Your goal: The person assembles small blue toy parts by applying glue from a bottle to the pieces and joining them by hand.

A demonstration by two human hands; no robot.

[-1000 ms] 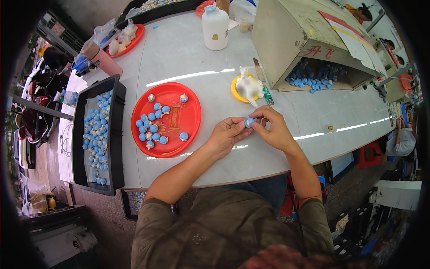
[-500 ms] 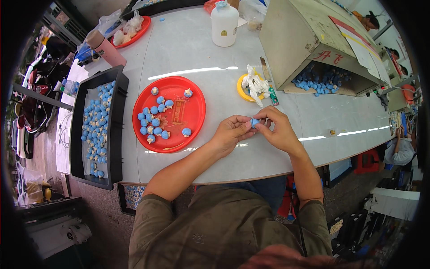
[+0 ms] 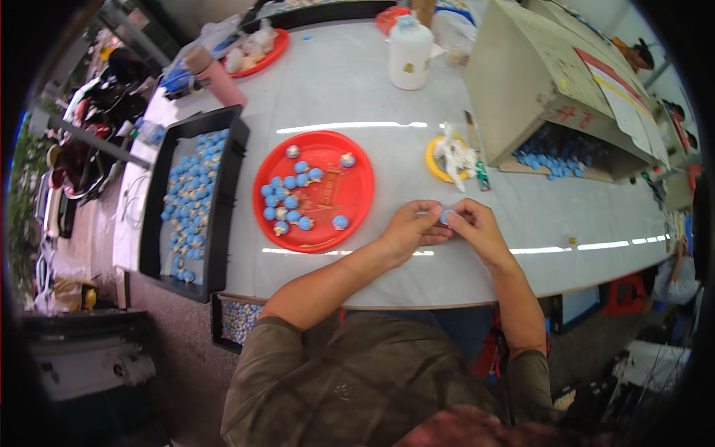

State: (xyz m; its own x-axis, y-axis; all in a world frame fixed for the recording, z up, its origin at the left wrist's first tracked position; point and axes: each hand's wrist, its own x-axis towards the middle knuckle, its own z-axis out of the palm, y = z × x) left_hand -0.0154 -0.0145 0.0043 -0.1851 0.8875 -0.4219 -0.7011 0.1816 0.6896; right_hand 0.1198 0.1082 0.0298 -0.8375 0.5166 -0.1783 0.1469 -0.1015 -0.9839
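Observation:
Over the near part of the table, a small round blue piece (image 3: 447, 217) sits between my two hands. My right hand (image 3: 478, 229) pinches it between thumb and fingers. From the other side my left hand (image 3: 412, 232) meets it, thumb and index finger closed against it and the other fingers curled below. Part of the piece is covered by fingertips. To the left stands a round red tray (image 3: 356, 190) with several blue balls (image 3: 291, 202), some with cream-coloured bits attached. Beyond my right hand lies a yellow ring (image 3: 435, 165) with crumpled white tissue (image 3: 454, 156) on it.
A black bin (image 3: 232, 175) of blue balls stands at the left. The grey box (image 3: 514, 82) at the right holds blue pieces at its opening. A white bottle (image 3: 409, 59), a pink flask (image 3: 221, 83) and a small green item (image 3: 482, 177) stand or lie on the table.
The view has shifted, so the table's things appear farther right. My hands still meet at the blue piece; my left hand's fingers look more spread beneath it.

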